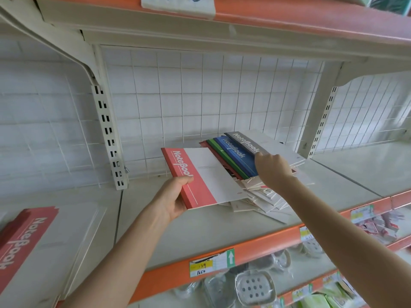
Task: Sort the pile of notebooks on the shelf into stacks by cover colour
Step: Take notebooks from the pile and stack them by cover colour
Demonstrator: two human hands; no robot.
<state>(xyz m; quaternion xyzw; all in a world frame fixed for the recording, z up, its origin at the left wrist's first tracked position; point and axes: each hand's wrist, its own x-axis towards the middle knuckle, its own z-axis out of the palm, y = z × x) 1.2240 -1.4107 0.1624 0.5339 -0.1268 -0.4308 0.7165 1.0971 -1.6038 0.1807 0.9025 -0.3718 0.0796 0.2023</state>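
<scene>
You are holding a red notebook (195,176) over the shelf (200,230), just left of the pile (255,192), your left hand (171,201) gripping its spine while your right hand (271,170) is touching the pile's grey notebook (242,142), grip unclear, a red stack (24,241) lying far left.

Two hands (172,197) (274,172), one grey notebook (244,142)

matt paper notebooks (235,161), metal shelf (200,227)
</scene>
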